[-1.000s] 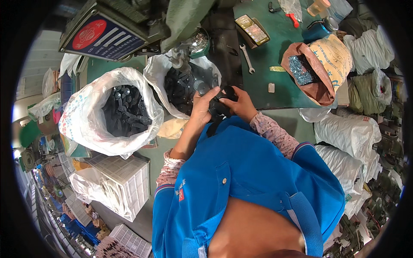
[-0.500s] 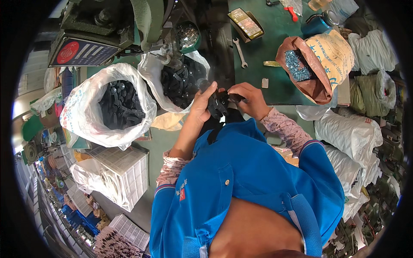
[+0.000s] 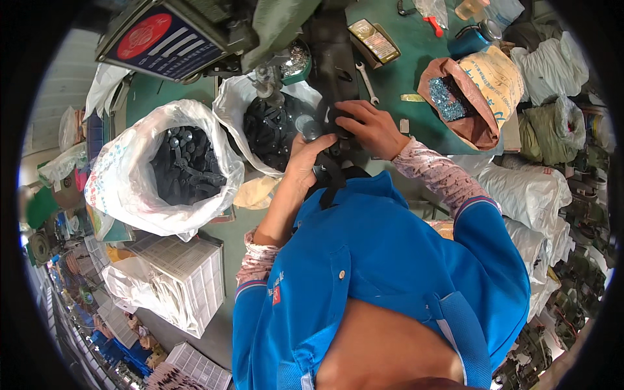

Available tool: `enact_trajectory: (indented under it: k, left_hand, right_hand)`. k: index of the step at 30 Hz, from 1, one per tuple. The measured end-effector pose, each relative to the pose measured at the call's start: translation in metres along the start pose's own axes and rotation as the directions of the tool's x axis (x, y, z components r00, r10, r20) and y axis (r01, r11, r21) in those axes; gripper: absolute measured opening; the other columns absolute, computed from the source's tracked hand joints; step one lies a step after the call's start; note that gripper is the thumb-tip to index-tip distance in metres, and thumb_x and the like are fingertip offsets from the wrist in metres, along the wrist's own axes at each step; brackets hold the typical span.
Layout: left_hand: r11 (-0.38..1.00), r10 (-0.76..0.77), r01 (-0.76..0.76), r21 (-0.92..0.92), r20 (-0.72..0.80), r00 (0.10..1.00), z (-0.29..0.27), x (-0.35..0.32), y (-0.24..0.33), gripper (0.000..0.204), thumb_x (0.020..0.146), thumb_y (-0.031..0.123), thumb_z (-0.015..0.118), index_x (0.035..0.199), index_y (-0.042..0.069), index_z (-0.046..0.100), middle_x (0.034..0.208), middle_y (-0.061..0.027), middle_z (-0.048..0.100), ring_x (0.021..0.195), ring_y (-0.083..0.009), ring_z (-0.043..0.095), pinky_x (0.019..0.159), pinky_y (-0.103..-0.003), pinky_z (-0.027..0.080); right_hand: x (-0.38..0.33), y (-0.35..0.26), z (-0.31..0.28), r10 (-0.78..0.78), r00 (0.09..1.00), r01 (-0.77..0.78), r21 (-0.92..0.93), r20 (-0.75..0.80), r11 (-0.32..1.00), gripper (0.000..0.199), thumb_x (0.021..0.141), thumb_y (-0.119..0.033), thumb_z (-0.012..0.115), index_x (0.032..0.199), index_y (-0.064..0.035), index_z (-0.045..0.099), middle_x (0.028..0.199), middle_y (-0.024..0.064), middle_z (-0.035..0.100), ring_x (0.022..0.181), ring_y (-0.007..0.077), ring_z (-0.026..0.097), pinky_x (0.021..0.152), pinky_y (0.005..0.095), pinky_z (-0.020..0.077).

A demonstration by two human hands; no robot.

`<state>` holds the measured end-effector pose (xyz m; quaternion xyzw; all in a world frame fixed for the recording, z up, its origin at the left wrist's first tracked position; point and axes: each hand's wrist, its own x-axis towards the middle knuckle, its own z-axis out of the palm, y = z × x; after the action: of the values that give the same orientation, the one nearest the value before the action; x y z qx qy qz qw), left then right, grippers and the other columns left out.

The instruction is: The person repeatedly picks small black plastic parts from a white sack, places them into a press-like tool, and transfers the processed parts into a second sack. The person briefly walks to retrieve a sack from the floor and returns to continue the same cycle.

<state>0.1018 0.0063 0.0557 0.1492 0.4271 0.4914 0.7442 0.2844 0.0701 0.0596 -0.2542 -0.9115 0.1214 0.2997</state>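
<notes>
My left hand is closed around several black parts with rounded ends, just right of an open white bag. A glossy round end shows above its fingers. My right hand is bent over the dark machine bed, its fingertips against something dark. Whether a part is pinched there is hard to make out. Left of my hands, black parts fill the nearer white bag. More black parts lie in the larger white bag at far left.
A green machine stands ahead, beside a tub of small metal pieces. On the green table lie a wrench, a small box and a brown sack of bluish metal pieces. White crates stand lower left.
My right hand has moved up and slightly left, onto the dark machine bed. The left hand has tilted, keeping its black parts. The view has shifted, showing the machine sign lower and larger.
</notes>
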Motion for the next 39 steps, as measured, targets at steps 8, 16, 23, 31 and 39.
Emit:
enact_trajectory:
  k: [8, 16, 23, 31, 39]
  left_hand:
    - [0.971, 0.234, -0.224, 0.081, -0.162, 0.959, -0.027, 0.013, -0.004, 0.024, 0.075, -0.002, 0.066, 0.098, 0.003, 0.059, 0.081, -0.0047, 0.062, 0.067, -0.0157, 0.061, 0.06, -0.027, 0.051]
    - [0.962, 0.222, -0.176, 0.211, -0.218, 0.95, -0.026, -0.008, -0.013, 0.034, 0.07, -0.002, 0.07, 0.1, 0.004, 0.058, 0.094, -0.0032, 0.063, 0.084, -0.0134, 0.06, 0.077, -0.028, 0.047]
    - [0.959, 0.247, -0.218, 0.179, -0.158, 0.956, -0.045, -0.009, 0.005, 0.025, 0.075, -0.004, 0.065, 0.099, 0.003, 0.058, 0.088, -0.0039, 0.063, 0.079, -0.0153, 0.062, 0.07, -0.029, 0.052]
    - [0.843, 0.474, -0.4, 0.36, -0.144, 0.869, -0.065, 0.003, 0.034, 0.035, 0.072, -0.003, 0.072, 0.103, 0.004, 0.057, 0.093, -0.0034, 0.063, 0.083, -0.0138, 0.06, 0.074, -0.028, 0.049]
    - [0.919, 0.383, -0.352, 0.178, -0.191, 0.904, -0.102, -0.004, 0.056, 0.032, 0.069, -0.004, 0.071, 0.097, 0.004, 0.058, 0.088, -0.0026, 0.062, 0.08, -0.0143, 0.06, 0.071, -0.027, 0.047]
  right_hand:
    - [0.011, -0.013, 0.017, 0.242, 0.97, -0.234, 0.158, -0.032, 0.959, 0.046, 0.074, -0.001, 0.058, 0.119, -0.0076, 0.054, 0.109, 0.0139, 0.054, 0.092, 0.03, 0.056, 0.07, 0.033, 0.0494]
    - [-0.002, -0.019, 0.04, 0.624, 0.684, -0.552, 0.828, 0.378, 0.104, 0.045, 0.098, -0.037, 0.037, 0.123, -0.0034, 0.052, 0.079, -0.003, 0.046, 0.065, 0.0047, 0.039, 0.058, 0.02, 0.0331]
    - [0.024, -0.031, 0.054, 0.602, 0.682, -0.554, 0.831, 0.415, 0.055, 0.03, 0.092, -0.013, 0.052, 0.121, -0.0064, 0.055, 0.085, 0.0, 0.057, 0.074, 0.0054, 0.054, 0.057, 0.0182, 0.0418]
    - [0.052, -0.032, 0.08, 0.632, 0.695, -0.5, 0.862, 0.343, 0.083, 0.03, 0.086, -0.006, 0.059, 0.116, -0.0025, 0.059, 0.092, 0.0055, 0.064, 0.068, 0.0087, 0.057, 0.055, 0.0222, 0.0472]
    - [0.071, -0.045, 0.085, 0.663, 0.664, -0.49, 0.871, 0.345, 0.038, 0.026, 0.087, -0.005, 0.06, 0.112, 0.0011, 0.061, 0.089, 0.0078, 0.066, 0.075, 0.0131, 0.063, 0.057, 0.0226, 0.0497]
